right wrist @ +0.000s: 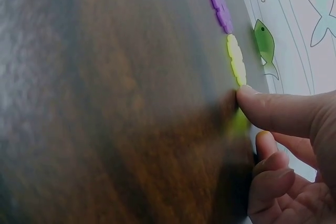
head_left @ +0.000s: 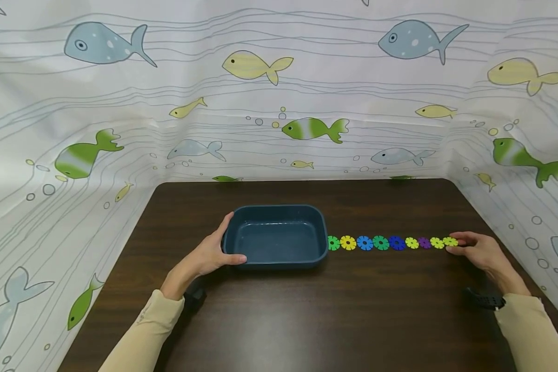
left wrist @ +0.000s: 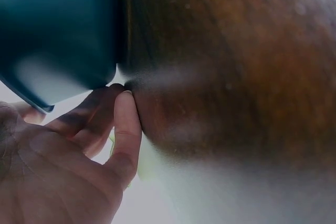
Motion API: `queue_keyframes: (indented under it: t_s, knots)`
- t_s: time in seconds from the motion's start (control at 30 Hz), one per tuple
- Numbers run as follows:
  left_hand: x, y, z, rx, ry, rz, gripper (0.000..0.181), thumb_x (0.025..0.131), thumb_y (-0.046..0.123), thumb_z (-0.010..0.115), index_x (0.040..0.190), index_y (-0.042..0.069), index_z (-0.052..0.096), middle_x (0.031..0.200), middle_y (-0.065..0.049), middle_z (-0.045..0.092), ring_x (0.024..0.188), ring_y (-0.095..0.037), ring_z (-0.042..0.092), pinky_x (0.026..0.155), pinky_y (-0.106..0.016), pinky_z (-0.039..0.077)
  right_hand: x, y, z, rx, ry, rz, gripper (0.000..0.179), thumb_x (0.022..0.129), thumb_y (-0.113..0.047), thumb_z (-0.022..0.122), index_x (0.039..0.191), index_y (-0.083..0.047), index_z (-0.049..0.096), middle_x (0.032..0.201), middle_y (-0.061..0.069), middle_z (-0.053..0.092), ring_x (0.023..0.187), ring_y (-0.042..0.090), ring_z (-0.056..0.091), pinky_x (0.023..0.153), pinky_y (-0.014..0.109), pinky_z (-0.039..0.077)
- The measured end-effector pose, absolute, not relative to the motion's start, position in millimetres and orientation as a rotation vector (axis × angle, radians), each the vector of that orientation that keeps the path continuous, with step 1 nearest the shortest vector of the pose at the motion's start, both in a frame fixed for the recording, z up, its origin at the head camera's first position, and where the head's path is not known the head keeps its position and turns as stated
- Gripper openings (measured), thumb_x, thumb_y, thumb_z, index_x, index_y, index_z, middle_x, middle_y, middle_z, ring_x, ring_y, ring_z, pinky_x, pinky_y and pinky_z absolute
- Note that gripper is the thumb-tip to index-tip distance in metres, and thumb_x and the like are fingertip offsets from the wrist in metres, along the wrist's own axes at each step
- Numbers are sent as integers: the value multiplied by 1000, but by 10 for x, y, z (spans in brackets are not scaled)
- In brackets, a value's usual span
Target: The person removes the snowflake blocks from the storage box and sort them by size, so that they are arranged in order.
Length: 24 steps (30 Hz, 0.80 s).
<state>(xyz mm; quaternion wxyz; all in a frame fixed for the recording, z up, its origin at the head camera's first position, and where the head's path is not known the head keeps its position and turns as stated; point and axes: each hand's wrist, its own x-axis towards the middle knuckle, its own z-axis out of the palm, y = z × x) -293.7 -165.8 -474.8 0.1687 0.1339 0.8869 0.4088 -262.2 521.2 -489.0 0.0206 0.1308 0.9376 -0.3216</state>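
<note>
A dark blue rectangular baking dish (head_left: 279,245) stands on the table, its inside bare. My left hand (head_left: 206,253) grips its left end, thumb over the front rim and fingers along the side. In the left wrist view, fingertips lie low against the dish wall (left wrist: 58,24), near the tabletop. A straight row of notched, flower-shaped plastic discs runs right from the dish, from a green disc (head_left: 333,243) through blue (head_left: 397,243) and purple (head_left: 424,243) ones. At the row's far right end, my right hand (head_left: 483,251) pinches a yellow-green disc (head_left: 450,241) between thumb and fingers.
The dark brown wooden table (head_left: 307,315) extends in front of the dish and the row. A white fish-patterned sheet (head_left: 335,103) rises behind the table and along both sides. The right hand is close to the table's right edge.
</note>
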Motion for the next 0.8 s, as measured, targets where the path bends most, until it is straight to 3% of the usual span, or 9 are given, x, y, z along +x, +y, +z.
queue_keyframes:
  t_s: [0.2, 0.3, 0.43, 0.6, 0.8]
  knots:
    - [-2930, -1663, -4760, 380, 2523, 1158, 136, 85, 59, 89, 177, 24, -5, 181, -28, 18, 158, -55, 36, 126, -77, 33, -2622, 5209, -4890, 413, 2882, -1039, 62, 104, -22, 75, 145, 17, 53, 134, 42, 56, 117, 50, 53, 93, 57, 47]
    - [-2927, -1672, -4765, 382, 2524, 1159, 136, 85, 58, 89, 177, 24, -5, 181, -28, 18, 159, -55, 36, 126, -77, 33, -2621, 5195, -4895, 404, 2906, -1027, 59, 104, -21, 74, 143, 18, 55, 134, 43, 57, 117, 50, 55, 89, 47, 49]
    - [-2923, -1683, -4765, 383, 2525, 1161, 136, 85, 57, 89, 177, 24, -5, 181, -29, 18, 158, -56, 35, 125, -78, 33, -2625, 5176, -4904, 405, 2945, -985, 54, 105, -22, 73, 141, 16, 59, 128, 38, 61, 111, 44, 57, 79, 29, 41]
    - [-2926, -1688, -4762, 381, 2528, 1156, 136, 85, 59, 89, 177, 24, -5, 180, -29, 19, 158, -56, 36, 125, -78, 33, -2622, 5162, -4911, 423, 2965, -957, 52, 105, -22, 71, 139, 15, 60, 122, 31, 61, 107, 39, 54, 80, 32, 39]
    - [-2931, -1663, -4765, 381, 2526, 1167, 134, 85, 56, 90, 177, 24, -4, 180, -29, 19, 159, -55, 35, 126, -77, 32, -2546, 5195, -4894, 455, 3004, -945, 68, 109, -36, 65, 149, 15, 48, 122, 36, 61, 90, 26, 59, 69, 25, 44]
